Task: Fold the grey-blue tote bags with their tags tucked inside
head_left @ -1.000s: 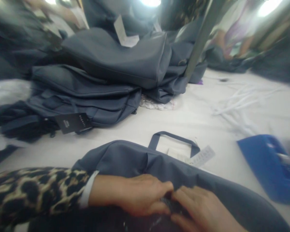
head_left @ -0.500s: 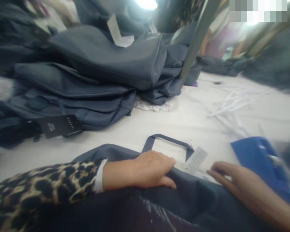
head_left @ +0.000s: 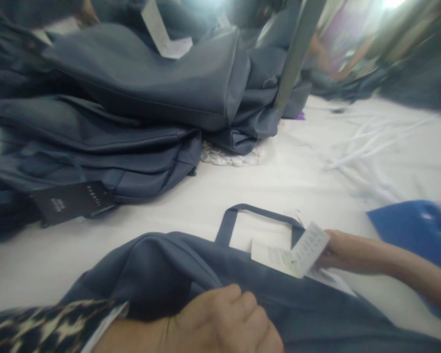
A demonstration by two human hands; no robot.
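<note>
A grey-blue bag [head_left: 158, 260] lies on the white table right in front of me, its carry handle [head_left: 259, 215] pointing away. My left hand [head_left: 224, 323], in a leopard-print sleeve, is closed in a fist on the bag's fabric near its top edge. My right hand [head_left: 343, 251] reaches in from the right and pinches the white paper tags [head_left: 292, 250] lying by the handle.
A tall stack of grey-blue bags [head_left: 139, 103] with a black hang tag [head_left: 71, 201] fills the back left. A grey pole [head_left: 294, 54] rises behind it. A blue bin [head_left: 411, 228] stands at the right, white strips [head_left: 371, 147] lie beyond, and a person is at the far right.
My right hand has moved away from the left and taken hold of the paper tags. My left hand slid nearer to me and bunched the bag's fabric.
</note>
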